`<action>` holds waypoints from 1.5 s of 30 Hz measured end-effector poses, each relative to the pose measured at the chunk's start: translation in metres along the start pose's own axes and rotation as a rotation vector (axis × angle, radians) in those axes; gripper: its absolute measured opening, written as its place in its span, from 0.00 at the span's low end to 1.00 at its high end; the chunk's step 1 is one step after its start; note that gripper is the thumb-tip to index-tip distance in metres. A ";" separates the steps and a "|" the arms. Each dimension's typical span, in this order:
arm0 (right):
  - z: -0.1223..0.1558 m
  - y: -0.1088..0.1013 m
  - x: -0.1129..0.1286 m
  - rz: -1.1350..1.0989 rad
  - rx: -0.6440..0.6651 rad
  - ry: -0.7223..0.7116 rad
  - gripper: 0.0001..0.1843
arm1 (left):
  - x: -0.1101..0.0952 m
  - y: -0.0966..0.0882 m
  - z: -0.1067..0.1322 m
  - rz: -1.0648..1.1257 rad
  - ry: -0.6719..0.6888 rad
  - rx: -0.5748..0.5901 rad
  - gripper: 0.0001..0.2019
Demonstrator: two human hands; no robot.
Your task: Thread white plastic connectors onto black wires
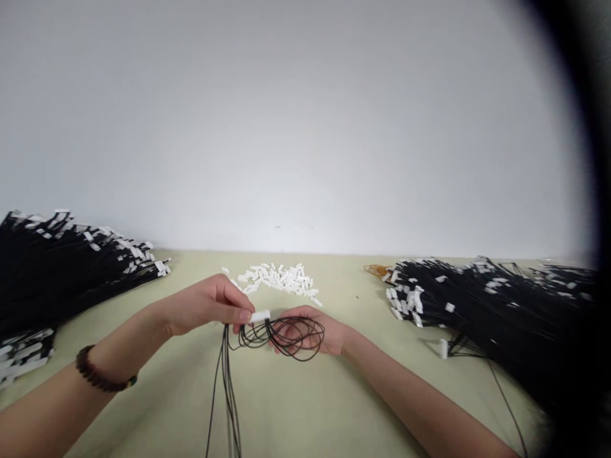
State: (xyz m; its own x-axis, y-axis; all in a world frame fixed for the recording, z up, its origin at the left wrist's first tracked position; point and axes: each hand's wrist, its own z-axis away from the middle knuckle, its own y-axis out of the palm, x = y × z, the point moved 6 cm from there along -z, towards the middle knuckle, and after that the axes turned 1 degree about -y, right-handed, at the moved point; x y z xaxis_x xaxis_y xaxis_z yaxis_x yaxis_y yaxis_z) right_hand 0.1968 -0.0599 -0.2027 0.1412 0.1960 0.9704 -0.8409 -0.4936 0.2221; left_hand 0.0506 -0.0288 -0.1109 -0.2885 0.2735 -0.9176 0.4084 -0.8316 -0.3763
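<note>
Wires (286, 334), a thin black bunch, hang between our two hands over the middle of the surface (334, 394). Our left hand (205, 310) is closed to a pinch, thumb and forefinger on the white connector (260, 315) at the bunch's end. Our right hand (317, 334) lies palm up with its fingers curled through the coiled part. The long tails drop from the left hand toward the near edge and run out of view.

The coil looks loose, so we judge that the loops could slide over one another and knot if the right hand slackens. The tails could snag on the near edge or on our forearms. The pinch on the connector is small, and a tug on the strands might pull it out of the fingertips or strain the wires where they enter it. The bracelet (98, 375) on the left wrist could catch a strand.

Bare surface lies between our forearms and down to the near edge. Toward the far edge, against the wall (305, 127), a heap (279, 278) of loose white pieces sits just beyond the left hand, and a sweep that way could scatter it. The left pile (57, 267) and the right pile (487, 299) of wires fill both side edges. A stray lead (443, 348) from the right pile lies near our right forearm.
</note>
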 end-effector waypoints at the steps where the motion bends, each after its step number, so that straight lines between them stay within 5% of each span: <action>1: -0.001 -0.007 0.002 -0.074 -0.055 -0.033 0.17 | 0.001 0.007 -0.001 -0.045 -0.008 0.033 0.12; 5: -0.003 -0.024 0.013 -0.107 -0.134 -0.097 0.24 | 0.026 0.034 -0.015 -0.167 -0.046 0.049 0.12; 9: 0.004 -0.022 0.036 0.520 -0.406 -0.239 0.21 | 0.063 0.040 -0.031 -0.085 -0.141 -0.088 0.12; 12: 0.014 0.007 0.050 1.052 -0.681 -0.464 0.15 | 0.078 0.031 -0.035 0.034 -0.173 -0.195 0.13; 15: 0.009 0.040 0.034 1.186 -0.602 -0.460 0.10 | 0.085 0.022 -0.036 0.097 -0.188 -0.249 0.14; 18: -0.004 0.052 0.006 1.090 -0.477 -0.307 0.16 | 0.089 0.020 -0.037 0.143 -0.176 -0.243 0.14; 21: -0.012 0.047 -0.010 0.936 -0.503 -0.210 0.17 | 0.093 0.020 -0.038 0.193 -0.166 -0.253 0.14; 29: -0.015 0.039 -0.013 0.847 -0.520 -0.208 0.12 | 0.098 0.018 -0.041 0.190 -0.158 -0.292 0.14; 32: -0.011 0.034 -0.013 0.711 -0.443 -0.063 0.05 | 0.100 0.015 -0.042 0.220 -0.164 -0.339 0.14; 35: 0.000 0.031 0.007 0.535 -0.403 0.029 0.13 | 0.103 0.013 -0.042 0.269 -0.174 -0.364 0.14; 38: 0.015 0.041 0.042 0.349 -0.256 0.008 0.08 | 0.103 0.013 -0.042 0.283 -0.179 -0.367 0.15; 41: 0.033 0.048 0.084 0.130 -0.172 -0.166 0.10 | 0.104 0.013 -0.042 0.277 -0.203 -0.363 0.17; 45: 0.061 0.038 0.127 0.125 -0.311 -0.511 0.07 | 0.107 0.012 -0.043 0.294 -0.230 -0.323 0.19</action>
State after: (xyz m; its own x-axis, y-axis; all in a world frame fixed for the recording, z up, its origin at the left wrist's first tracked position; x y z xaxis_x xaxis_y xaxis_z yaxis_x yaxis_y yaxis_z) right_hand 0.2146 -0.1059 -0.0656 0.1997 -0.3172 0.9271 -0.9696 -0.2006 0.1403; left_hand 0.0620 0.0109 -0.2193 -0.2891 -0.0942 -0.9526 0.7387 -0.6549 -0.1594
